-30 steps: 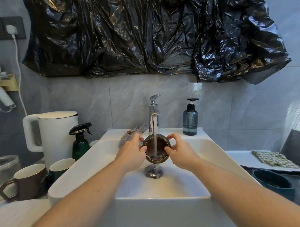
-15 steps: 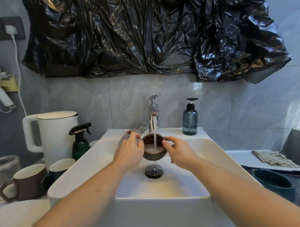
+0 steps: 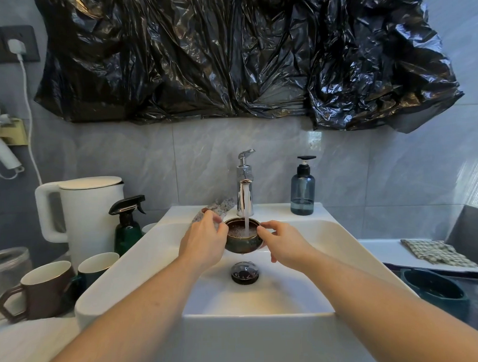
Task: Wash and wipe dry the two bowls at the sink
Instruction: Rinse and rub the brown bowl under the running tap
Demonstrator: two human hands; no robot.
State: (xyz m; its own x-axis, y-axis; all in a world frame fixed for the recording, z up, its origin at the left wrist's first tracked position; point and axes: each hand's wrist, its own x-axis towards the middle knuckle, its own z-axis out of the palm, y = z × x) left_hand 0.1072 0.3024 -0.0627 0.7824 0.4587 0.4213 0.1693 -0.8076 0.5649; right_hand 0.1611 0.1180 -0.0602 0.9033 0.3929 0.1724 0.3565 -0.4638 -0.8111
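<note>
Starting at my far left, the brown mug (image 3: 40,290) and the white kettle (image 3: 90,210) stand on the worktop beside the sink (image 3: 122,277), with the green spray bottle (image 3: 127,225) just behind the basin's edge; none of these has shifted since a second ago. Moving in, my left hand (image 3: 204,240) grips the small brown bowl (image 3: 243,239) at its left rim, fingers curled round the wall. The bowl sits upright over the basin, directly under the tap (image 3: 245,186), and the stream of water (image 3: 246,221) lands inside it. That is the change: a second ago the bowl was tipped toward me with water running out toward the drain plug (image 3: 244,272), and now it is level and filling, so I judge I am in a rinse-and-refill cycle on the first bowl, with drying not yet begun. My right hand (image 3: 283,243) pinches the right rim with thumb and forefinger, the lower fingers hanging looser than before. Further right stands the soap dispenser (image 3: 302,189), then the checked cloth (image 3: 438,253) on the worktop, and nearest me the dark green bowl (image 3: 434,290), which looks untouched and still waits for washing.
</note>
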